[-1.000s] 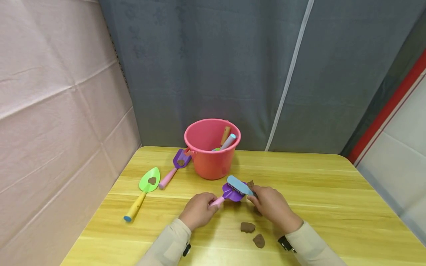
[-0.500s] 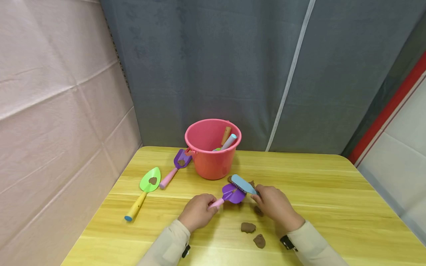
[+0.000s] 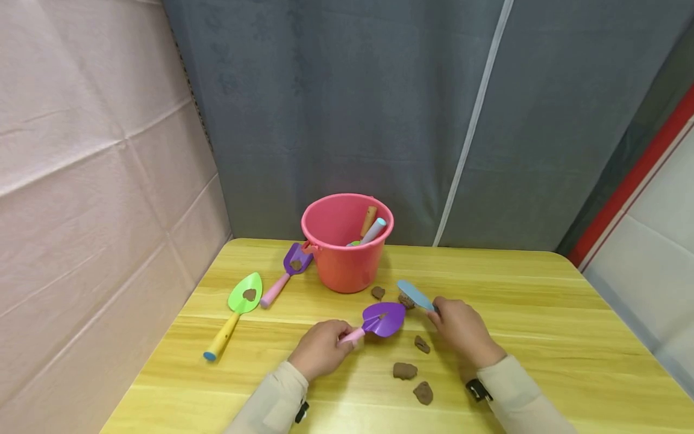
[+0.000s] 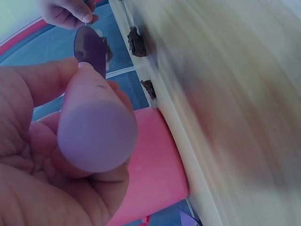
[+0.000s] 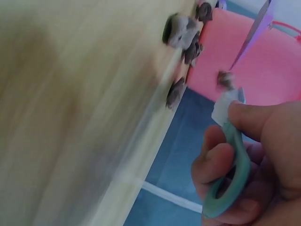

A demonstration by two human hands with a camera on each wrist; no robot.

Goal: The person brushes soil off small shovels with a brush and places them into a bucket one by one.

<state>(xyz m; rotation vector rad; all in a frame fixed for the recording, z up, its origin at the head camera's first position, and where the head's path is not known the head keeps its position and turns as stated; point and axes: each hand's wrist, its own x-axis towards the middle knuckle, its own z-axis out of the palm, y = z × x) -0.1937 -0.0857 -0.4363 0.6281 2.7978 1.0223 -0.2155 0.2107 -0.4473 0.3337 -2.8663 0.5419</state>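
My left hand [image 3: 320,348] grips the pink handle of a toy trowel, its purple blade [image 3: 386,319] held above the table with a small brown bit on it. In the left wrist view, my fingers and thumb wrap that handle [image 4: 96,134]. The right hand [image 3: 463,331] holds a light blue brush [image 3: 415,295] just right of the blade. In the right wrist view, its teal looped handle [image 5: 240,160] lies within curled fingers. A brown clay-like lump [image 3: 405,301] shows beside the brush head; whether they touch, I cannot tell. Another lump [image 3: 378,293] lies beyond the blade.
More brown lumps [image 3: 405,371] lie nearer me on the wooden table [image 3: 515,313]. Behind stands a red bucket [image 3: 347,268] with tool handles inside. To the left lie a green trowel [image 3: 238,301] and a purple shovel [image 3: 287,265], each bearing a brown lump.
The brush has moved right, off the purple blade, with my right hand. More of the blade and the lumps around it now show. My left hand has stayed nearly still.
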